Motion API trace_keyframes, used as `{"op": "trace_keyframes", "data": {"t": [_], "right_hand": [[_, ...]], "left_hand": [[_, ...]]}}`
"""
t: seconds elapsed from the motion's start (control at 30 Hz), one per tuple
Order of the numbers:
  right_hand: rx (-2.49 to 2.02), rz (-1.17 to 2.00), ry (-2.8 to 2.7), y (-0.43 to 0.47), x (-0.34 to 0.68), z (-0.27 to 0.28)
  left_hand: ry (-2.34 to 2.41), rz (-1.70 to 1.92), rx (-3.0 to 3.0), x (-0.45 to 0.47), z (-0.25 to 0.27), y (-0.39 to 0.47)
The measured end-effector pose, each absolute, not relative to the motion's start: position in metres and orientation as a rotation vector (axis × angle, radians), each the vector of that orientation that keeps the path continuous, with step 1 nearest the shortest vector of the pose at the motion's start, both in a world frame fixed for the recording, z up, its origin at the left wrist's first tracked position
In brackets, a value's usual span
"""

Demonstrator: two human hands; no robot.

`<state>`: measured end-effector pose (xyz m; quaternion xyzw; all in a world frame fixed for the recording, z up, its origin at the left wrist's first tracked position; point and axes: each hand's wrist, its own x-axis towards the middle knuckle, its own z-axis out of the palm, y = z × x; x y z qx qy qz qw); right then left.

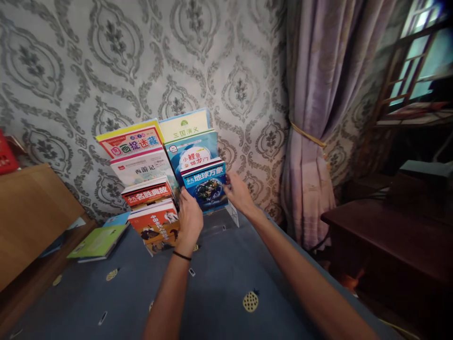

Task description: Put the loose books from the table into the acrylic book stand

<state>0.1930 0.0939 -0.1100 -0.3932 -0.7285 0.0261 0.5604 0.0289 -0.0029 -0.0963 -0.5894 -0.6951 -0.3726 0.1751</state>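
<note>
Both my hands are at the sides of a blue book (208, 189) with a globe on its cover, which stands in the right column of a tiered book rack (232, 215). My left hand (191, 215) grips its left edge; my right hand (239, 192) closes on its right edge. Behind it rise a light-blue book (193, 144) and a pale yellow-green book (186, 123). The left column holds an orange book (157, 226) in front, then a red-topped book (146, 196), a white-green book (145, 166) and a yellow-edged picture book (130, 141).
A green book (97, 242) lies left of the rack on the blue pineapple-print cloth (212, 293). A wooden box (35, 217) stands at far left. Patterned wallpaper (141, 61) is behind, a tied curtain (314, 118) and dark red furniture (389, 226) to the right.
</note>
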Motion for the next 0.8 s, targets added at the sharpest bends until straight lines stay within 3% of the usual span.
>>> {"op": "trace_keyframes", "data": {"t": [0.8], "right_hand": [[-0.933,0.043,-1.620,0.091,0.183,-0.116]], "left_hand": [[-2.033,-0.925,-1.506,0.031,-0.102,0.006]]}}
